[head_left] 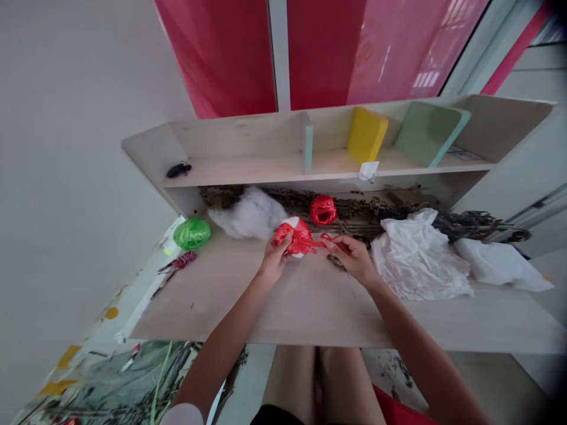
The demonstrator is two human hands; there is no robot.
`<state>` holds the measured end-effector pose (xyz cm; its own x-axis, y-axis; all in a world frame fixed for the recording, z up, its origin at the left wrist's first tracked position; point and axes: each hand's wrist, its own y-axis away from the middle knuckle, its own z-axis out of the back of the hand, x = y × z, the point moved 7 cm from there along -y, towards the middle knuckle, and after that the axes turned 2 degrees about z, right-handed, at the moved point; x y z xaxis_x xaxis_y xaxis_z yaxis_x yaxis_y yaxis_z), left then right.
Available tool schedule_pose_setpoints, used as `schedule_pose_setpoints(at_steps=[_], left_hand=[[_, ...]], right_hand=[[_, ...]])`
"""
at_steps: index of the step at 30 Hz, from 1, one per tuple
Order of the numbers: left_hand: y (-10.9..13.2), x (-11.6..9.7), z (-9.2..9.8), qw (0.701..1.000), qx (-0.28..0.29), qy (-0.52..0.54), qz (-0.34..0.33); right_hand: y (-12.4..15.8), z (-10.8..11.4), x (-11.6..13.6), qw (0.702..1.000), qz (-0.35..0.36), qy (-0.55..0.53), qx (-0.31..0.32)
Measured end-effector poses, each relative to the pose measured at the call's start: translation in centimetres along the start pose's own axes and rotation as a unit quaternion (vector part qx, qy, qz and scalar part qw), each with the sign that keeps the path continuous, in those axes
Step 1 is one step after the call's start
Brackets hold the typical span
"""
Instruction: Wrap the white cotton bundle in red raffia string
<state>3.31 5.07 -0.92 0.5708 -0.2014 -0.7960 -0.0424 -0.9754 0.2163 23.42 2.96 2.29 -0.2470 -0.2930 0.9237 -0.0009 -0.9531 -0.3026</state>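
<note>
My left hand (275, 258) grips a white ball partly wrapped in red plastic twine (299, 234), held above the middle of the desk. My right hand (349, 255) pinches a loose length of the same red twine just to the right of the ball, and the strand stretches between both hands. Behind them a roll of red twine (323, 210) sits near the dried stems. A dark metal item (336, 262), perhaps scissors, lies partly hidden by my right hand. White fluffy stuffing (251, 215) is heaped behind my left hand.
A green twine ball (192, 234) and a red-and-white wound bundle (183, 260) lie at the left. Crumpled white cloth (423, 257) and a white bag (502, 264) are at the right. Dried stems (363, 208) run beneath the shelf (243, 168).
</note>
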Motion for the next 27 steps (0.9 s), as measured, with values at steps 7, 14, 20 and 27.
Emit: schedule_pose_setpoints(at_steps=[7, 14, 20, 27], left_hand=[[-0.2, 1.0, 0.4, 0.997, 0.015, 0.047, 0.06], [0.0, 1.9, 0.0, 0.99, 0.037, 0.049, 0.127], [0.2, 2.2, -0.6, 0.984, 0.074, 0.045, 0.153], [1.2, 3.2, -2.0, 0.964, 0.158, 0.0, 0.213]], right_hand=[[0.1, -0.9, -0.5, 0.999, -0.021, -0.009, 0.03], [0.4, -1.9, 0.1, 0.999, -0.009, -0.002, 0.049], [0.7, -2.9, -0.2, 0.997, -0.037, -0.029, 0.063], [1.0, -3.7, -0.4, 0.995, -0.055, -0.057, 0.065]])
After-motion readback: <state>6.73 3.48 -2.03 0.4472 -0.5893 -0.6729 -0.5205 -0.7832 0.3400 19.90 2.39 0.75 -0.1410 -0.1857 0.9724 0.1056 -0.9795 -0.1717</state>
